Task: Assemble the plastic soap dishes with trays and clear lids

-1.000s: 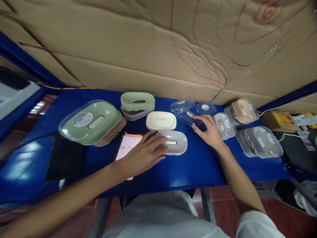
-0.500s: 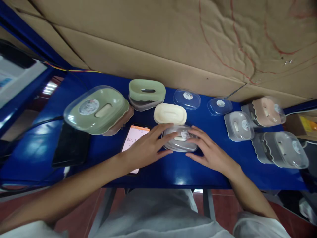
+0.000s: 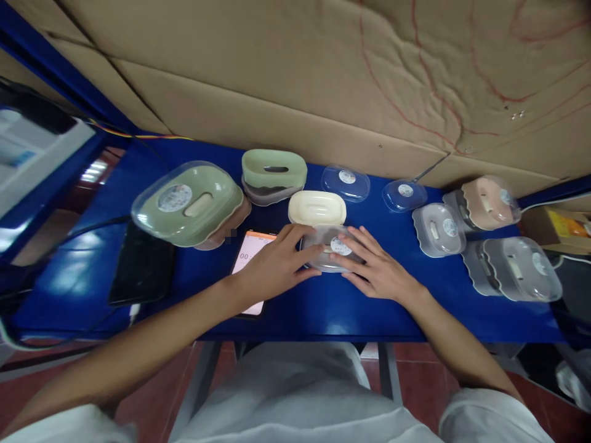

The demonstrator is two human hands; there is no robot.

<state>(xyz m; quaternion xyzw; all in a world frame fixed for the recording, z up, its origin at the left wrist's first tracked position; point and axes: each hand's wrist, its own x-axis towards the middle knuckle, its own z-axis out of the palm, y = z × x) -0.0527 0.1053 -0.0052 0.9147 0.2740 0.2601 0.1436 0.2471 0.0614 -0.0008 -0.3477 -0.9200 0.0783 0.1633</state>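
Note:
A small grey soap box (image 3: 318, 263) with a clear lid (image 3: 339, 232) lies on the blue table in front of me; the lid bears a round label. My left hand (image 3: 281, 264) grips the box's left end, fingers over the top and thumb at the near side. My right hand (image 3: 381, 271) lies with spread fingers over the lid's right part, touching it. Just behind the box sits a cream oval tray (image 3: 317, 208). Under my left forearm is a phone (image 3: 252, 246) with a timer on its screen, partly hidden.
Two loose clear lids (image 3: 346, 183) lie at the back. A green slotted box (image 3: 274, 167) rests on a grey one. At left stands a large green lidded box (image 3: 189, 203) beside a black device (image 3: 141, 264) with cables. Several lidded boxes (image 3: 521, 267) stand at right. Cardboard (image 3: 277, 80) lines the back.
My right hand has moved left and further over the lid, with its fingers now across the top. The left hand stays at the left end. The whole view has shifted slightly.

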